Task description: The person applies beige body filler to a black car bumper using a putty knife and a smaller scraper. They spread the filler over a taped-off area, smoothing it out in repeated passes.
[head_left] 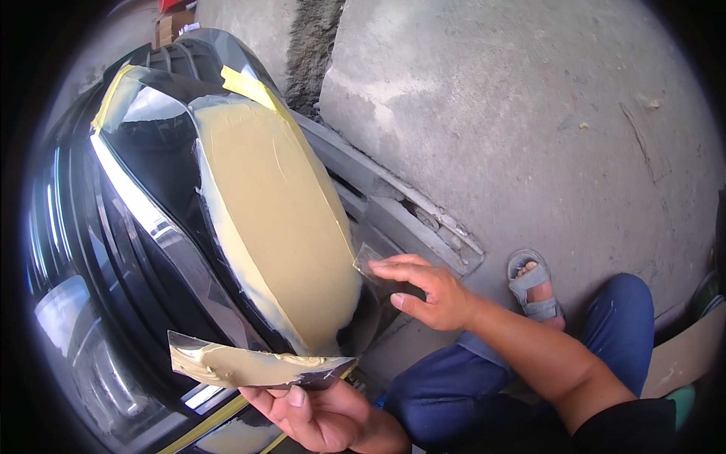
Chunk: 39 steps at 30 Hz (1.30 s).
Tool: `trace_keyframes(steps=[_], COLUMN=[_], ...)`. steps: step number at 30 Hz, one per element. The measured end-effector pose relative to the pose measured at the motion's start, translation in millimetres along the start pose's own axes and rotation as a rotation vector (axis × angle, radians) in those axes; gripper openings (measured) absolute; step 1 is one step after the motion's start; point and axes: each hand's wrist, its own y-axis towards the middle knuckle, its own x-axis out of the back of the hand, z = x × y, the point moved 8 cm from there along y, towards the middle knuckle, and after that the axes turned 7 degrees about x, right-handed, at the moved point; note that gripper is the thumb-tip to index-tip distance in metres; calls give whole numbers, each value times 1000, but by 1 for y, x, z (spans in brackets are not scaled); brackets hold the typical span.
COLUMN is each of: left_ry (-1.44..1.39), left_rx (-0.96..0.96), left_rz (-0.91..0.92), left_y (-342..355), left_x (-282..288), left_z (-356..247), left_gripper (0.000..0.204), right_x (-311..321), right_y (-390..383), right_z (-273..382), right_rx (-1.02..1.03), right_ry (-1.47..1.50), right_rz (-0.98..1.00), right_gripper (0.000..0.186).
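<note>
A large patch of smooth beige filler (272, 204) covers the rounded corner of a glossy black car bumper (155, 147). My right hand (435, 293) is at the patch's right edge, its thumb and fingers closed on a thin clear spreader (364, 257) whose edge meets the filler. Below the patch, my left hand (318, 416) grips a flat, see-through mixing plate (324, 376) from underneath. Along the plate lies a thick layer of beige putty (234, 365). My left thumb presses against its near side.
Yellow masking tape (249, 87) borders the patch at the top, with another strip (110, 98) farther left. Beside the bumper runs a broken concrete ledge (412, 227). My sandalled foot (535, 286) rests on the concrete floor (514, 113). A cardboard box (174, 26) stands at the far left.
</note>
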Motion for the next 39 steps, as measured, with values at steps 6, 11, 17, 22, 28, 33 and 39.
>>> trace_keyframes(steps=[6,11,17,22,28,33,39], left_ry=[-49,-65,-55,-5,-31,-35,-104], left_rx=[150,238,118,66,53,73,186], left_rz=[50,38,19,-8,-35,2,66], left_y=[0,-4,-3,-6,-4,-1,1], left_x=[-14,-16,-12,-6,3,1,-14], left_z=[12,13,0,-3,-3,1,12], left_gripper=[71,73,73,71,70,70,71], right_x=[18,16,59,51,18,0,12], right_y=[-10,9,67,115,61,15,-5], right_z=[26,109,59,66,40,25,42], right_rx=[-123,244,156,352,244,164,-89], right_ry=[247,357,-187,-253,-153,-140,190], right_rz=[-3,200,-86,-188,-49,39,144], right_gripper=[42,42,45,43,47,49,47])
